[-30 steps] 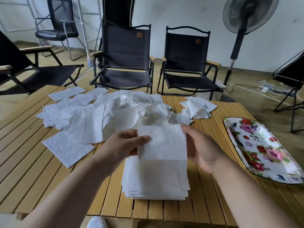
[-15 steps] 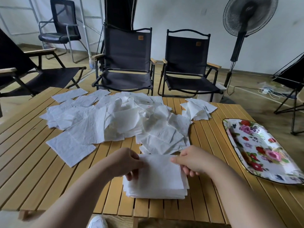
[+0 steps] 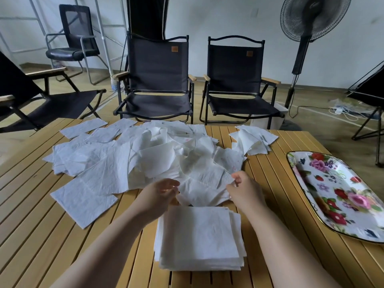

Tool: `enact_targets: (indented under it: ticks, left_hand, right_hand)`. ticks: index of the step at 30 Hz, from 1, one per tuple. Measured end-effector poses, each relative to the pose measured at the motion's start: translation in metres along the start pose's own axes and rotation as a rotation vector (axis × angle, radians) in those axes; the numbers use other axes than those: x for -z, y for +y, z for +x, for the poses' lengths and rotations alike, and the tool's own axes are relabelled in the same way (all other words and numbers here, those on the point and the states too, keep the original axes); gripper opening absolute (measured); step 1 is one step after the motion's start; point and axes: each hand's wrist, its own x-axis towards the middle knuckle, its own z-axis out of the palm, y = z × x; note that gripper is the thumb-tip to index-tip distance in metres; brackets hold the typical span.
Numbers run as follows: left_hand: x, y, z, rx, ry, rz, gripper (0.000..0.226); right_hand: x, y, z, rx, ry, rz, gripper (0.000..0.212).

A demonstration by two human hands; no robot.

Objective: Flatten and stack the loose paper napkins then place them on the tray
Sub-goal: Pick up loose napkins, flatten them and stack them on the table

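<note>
stack (image 3: 199, 235): flattened napkins, nearest us, below our wrists.
hands: our left hand (image 3: 158, 196) and right hand (image 3: 245, 190) each pinch one side of a crumpled napkin (image 3: 203, 190), held just beyond the stack (its long axis runs left-right).
loose pile (image 3: 145, 159): farther out, mid-table.
tray (image 3: 324, 183): at our right, nearer the right hand.
writing: chair patch (image 3: 175, 49), unreadable.

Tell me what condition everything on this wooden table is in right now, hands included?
Stack of flat white paper napkins: squared, on the slatted wooden table.
Heap of loose white napkins: crumpled, unsorted.
Single crumpled napkin: held at both edges.
Left hand: pinches its left edge.
Right hand: pinches its right corner.
Flower-patterned oval tray: no napkins on it.
</note>
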Motion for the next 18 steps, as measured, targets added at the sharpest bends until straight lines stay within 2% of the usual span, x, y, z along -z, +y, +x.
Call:
enact_targets:
  ticks: [4, 7, 10, 12, 15, 18]
  left_hand:
    - [-0.014, 0.009, 0.012, 0.005, -0.02, 0.015, 0.023]
    - [-0.017, 0.016, 0.013, -0.041, 0.087, 0.028, 0.017]
    - [-0.011, 0.024, 0.007, -0.325, 0.358, 0.161, 0.007]
    - [-0.006, 0.029, 0.001, -0.511, 0.458, 0.268, 0.01]
    - [0.002, 0.032, -0.008, -0.72, 0.462, 0.324, 0.014]
    - [0.005, 0.032, -0.015, -0.863, 0.458, 0.353, 0.013]
  right_hand:
    - [-0.002, 0.003, 0.005, -0.015, -0.023, 0.017, 0.036]
    - [0.001, 0.004, 0.004, -0.001, -0.017, 0.031, 0.038]
    - [0.005, 0.005, 0.002, 0.033, 0.029, 0.049, 0.046]
    - [0.006, 0.005, 0.0, 0.092, 0.026, 0.096, 0.057]
    - [0.007, -0.003, -0.005, 0.23, -0.063, 0.187, 0.071]
    - [0.008, -0.01, -0.011, 0.417, -0.155, 0.127, 0.081]
